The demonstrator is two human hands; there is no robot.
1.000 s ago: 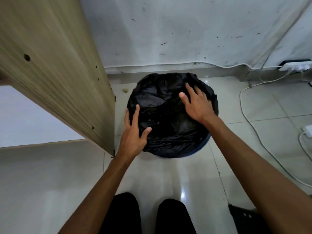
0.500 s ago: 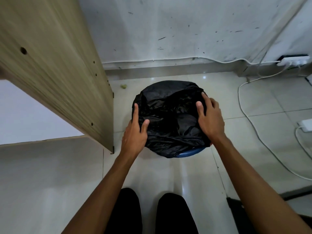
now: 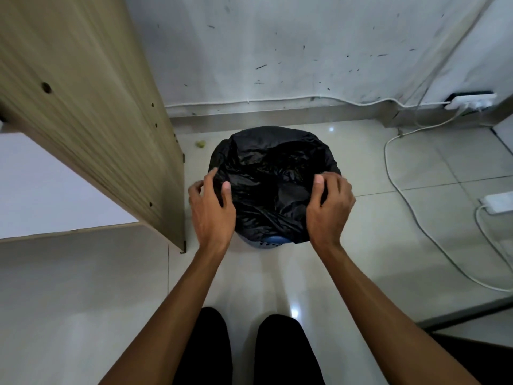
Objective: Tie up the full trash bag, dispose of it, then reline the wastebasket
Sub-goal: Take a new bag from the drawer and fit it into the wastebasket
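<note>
A black trash bag (image 3: 273, 173) covers a round blue wastebasket (image 3: 273, 241) on the tiled floor near the wall; only a sliver of blue rim shows at the front. My left hand (image 3: 212, 209) curls over the bag's left edge, thumb pressed on the plastic and fingers bent around the rim. My right hand (image 3: 330, 207) grips the bag's right edge in the same way, fingers curled into the plastic. The bag's middle sags in dark folds.
A wooden desk side panel (image 3: 91, 107) stands close on the left of the basket. White cables (image 3: 410, 195) run across the floor at right to a power strip (image 3: 472, 100) and an adapter (image 3: 498, 202). A small crumb (image 3: 200, 144) lies by the wall. My dark-trousered legs (image 3: 244, 348) are below.
Both hands slid from flat on top of the bag to its left and right edges and curled their fingers around the plastic. The view shifted slightly downward.
</note>
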